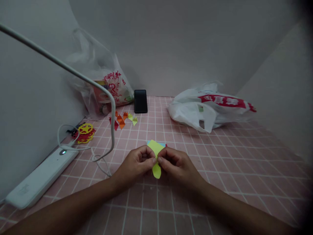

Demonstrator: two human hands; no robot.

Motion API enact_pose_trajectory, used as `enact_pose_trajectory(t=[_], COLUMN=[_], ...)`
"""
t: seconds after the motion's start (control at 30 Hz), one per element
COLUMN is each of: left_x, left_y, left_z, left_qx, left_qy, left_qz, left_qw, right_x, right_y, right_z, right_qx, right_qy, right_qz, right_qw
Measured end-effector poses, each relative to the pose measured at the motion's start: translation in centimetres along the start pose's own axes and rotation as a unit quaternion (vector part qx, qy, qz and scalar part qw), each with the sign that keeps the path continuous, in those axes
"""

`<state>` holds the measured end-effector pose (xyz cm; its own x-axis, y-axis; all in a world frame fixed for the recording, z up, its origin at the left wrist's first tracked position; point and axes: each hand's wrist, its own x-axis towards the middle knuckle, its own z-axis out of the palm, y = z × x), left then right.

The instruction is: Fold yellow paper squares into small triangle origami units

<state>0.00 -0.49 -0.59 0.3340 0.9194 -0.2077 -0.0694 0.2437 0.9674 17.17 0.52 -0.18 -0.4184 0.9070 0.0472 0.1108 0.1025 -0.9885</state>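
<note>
Red print runs across the white plastic bag (207, 106) at the back right and the clear bag (107, 86) at the back left, but none of it can be read. The yellow-green paper (156, 157) is small and folded, its top corner pointed and its lower end rounded (a blue scrap peeks out behind it). It sits between both hands just above the pink gridded table (244, 163): the left hand (137, 163) and right hand (177, 164) each pinch it with thumb and fingertips, nearly touching.
</note>
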Motion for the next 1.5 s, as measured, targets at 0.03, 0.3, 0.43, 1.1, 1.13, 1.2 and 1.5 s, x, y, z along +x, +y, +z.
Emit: enact_pose_trajectory(t=[0.03, 0.3, 0.43, 1.1, 1.13, 1.2, 1.5], left_x=[0.0, -0.01, 0.06, 0.24, 0.25, 0.27, 0.16], left_y=[0.02, -0.01, -0.15, 0.08, 0.08, 0.07, -0.25], left_z=[0.01, 0.17, 0.06, 0.08, 0.08, 0.07, -0.03], left_qx=[0.003, 0.01, -0.006, -0.027, -0.027, -0.026, -0.04], left_qy=[0.0, 0.001, -0.013, -0.018, -0.018, -0.016, -0.019], left_qz=[0.001, -0.001, -0.001, -0.021, -0.022, -0.028, -0.037], left_qw=[1.0, 1.0, 1.0, 0.999, 0.999, 0.999, 0.998], right_x=[0.03, -0.1, -0.24, -0.29, -0.29, -0.25, 0.0], right_y=[0.06, 0.31, 0.36, 0.3, 0.33, 0.29, 0.02], right_z=[0.01, 0.14, 0.18, 0.19, 0.18, 0.13, -0.33], right_qx=[-0.001, -0.057, -0.079, -0.055, -0.06, -0.058, 0.055], right_qy=[0.002, 0.036, 0.046, 0.032, 0.036, 0.04, 0.014], right_qz=[-0.001, -0.007, -0.009, -0.001, -0.001, -0.001, 0.037], right_qw=[1.0, 0.998, 0.996, 0.998, 0.998, 0.998, 0.998])
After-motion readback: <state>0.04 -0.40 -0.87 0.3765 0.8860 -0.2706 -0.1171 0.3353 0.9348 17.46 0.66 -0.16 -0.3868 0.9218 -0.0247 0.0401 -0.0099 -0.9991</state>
